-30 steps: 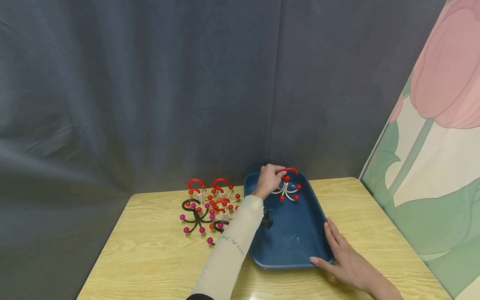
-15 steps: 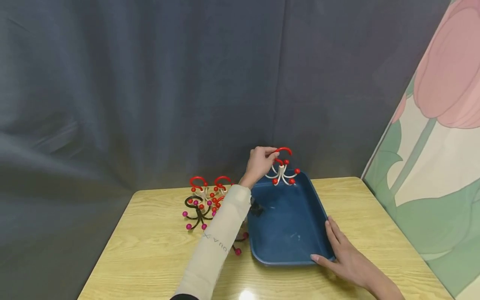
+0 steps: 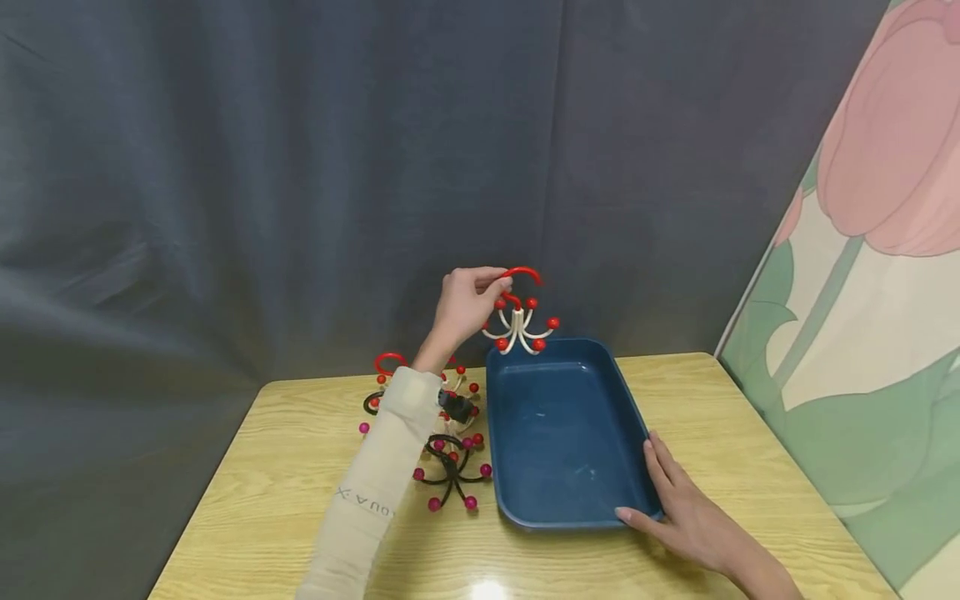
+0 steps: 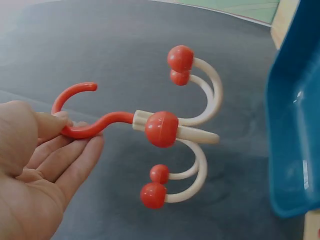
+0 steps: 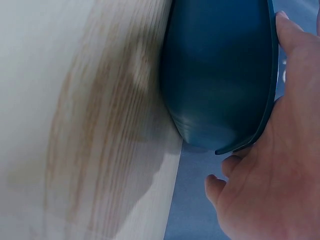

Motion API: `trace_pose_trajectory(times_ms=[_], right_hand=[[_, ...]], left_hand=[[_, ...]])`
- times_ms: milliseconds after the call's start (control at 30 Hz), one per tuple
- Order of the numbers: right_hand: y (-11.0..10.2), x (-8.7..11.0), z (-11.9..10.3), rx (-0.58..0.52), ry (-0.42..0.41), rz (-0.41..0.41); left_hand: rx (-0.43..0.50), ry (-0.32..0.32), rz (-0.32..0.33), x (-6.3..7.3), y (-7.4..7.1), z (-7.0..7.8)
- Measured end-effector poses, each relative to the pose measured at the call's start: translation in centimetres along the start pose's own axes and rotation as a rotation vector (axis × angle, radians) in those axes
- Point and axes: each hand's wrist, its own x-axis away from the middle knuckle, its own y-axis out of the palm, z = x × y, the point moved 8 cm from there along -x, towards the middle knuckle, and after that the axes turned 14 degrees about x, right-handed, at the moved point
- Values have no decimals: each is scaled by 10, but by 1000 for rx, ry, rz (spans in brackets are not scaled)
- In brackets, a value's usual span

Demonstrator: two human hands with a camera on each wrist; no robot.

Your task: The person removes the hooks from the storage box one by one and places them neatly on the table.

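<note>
Between thumb and fingers, my left hand (image 3: 465, 304) pinches the red curved top of a claw hook hanger (image 4: 195, 132). This hanger has cream-white curved arms tipped with red balls and hangs upright, raised above the table near the tray's far left corner. My right hand (image 3: 693, 517) rests at the near right corner of a blue tray (image 3: 558, 527), thumb at the near rim and straight fingers along the right side. More hangers stand left of the tray, a black one with magenta balls (image 3: 452, 471) nearest; the left forearm partly hides the group.
The wooden table (image 3: 247, 500) carries the tray and the hanger group. A dark grey curtain (image 3: 300, 208) hangs behind its far edge. On the right is a panel with a tulip print (image 3: 877, 250). A small black device (image 3: 457, 407) sits at the left wrist.
My left hand has lifted the red-and-white hanger from inside the tray and carried it up and leftward. The right hand stays at the tray's corner.
</note>
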Motion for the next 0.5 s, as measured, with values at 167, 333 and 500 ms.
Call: trace_pose_trajectory(times_ms=[167, 333, 500], right_hand=[[0, 2, -3, 12, -3, 9], [-3, 6, -4, 21, 0, 7], [-2, 9, -6, 10, 2, -6]], left_hand=[[-20, 38, -4, 15, -30, 18], [-35, 50, 2, 35, -53, 31], [-54, 18, 8, 64, -74, 34]])
